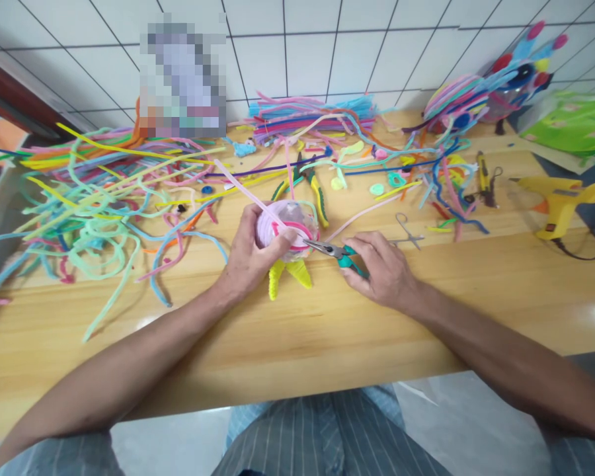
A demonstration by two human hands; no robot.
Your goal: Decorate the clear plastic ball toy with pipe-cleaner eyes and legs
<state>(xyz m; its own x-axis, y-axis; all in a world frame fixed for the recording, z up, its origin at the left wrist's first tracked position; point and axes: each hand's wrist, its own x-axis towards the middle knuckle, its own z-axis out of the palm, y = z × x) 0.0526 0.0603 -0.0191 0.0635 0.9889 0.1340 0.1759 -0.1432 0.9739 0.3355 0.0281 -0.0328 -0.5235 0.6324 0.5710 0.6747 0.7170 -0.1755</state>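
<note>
My left hand (252, 250) is wrapped round a pipe-cleaner craft figure (265, 228), its thumb pressed on the near side. The figure has a lilac wound body, a clear part, a pink loop and yellow points (297, 272) below. A pale pink pipe cleaner (242, 185) sticks up from it to the left. My right hand (379, 270) grips needle-nose pliers (334, 251) by their teal handles. The jaw tips meet the figure beside the pink loop; whether they pinch a strand I cannot tell. Behind the figure lie yellow-and-black handled pliers (318, 198).
Loose pipe cleaners (99, 238) tangle on the left; a bundle (312, 119) lies along the tiled wall. Small scissors (410, 231), a cutter knife (482, 173) and a yellow glue gun (558, 201) are on the right. A finished-looking colourful figure (513, 86) stands at the back right.
</note>
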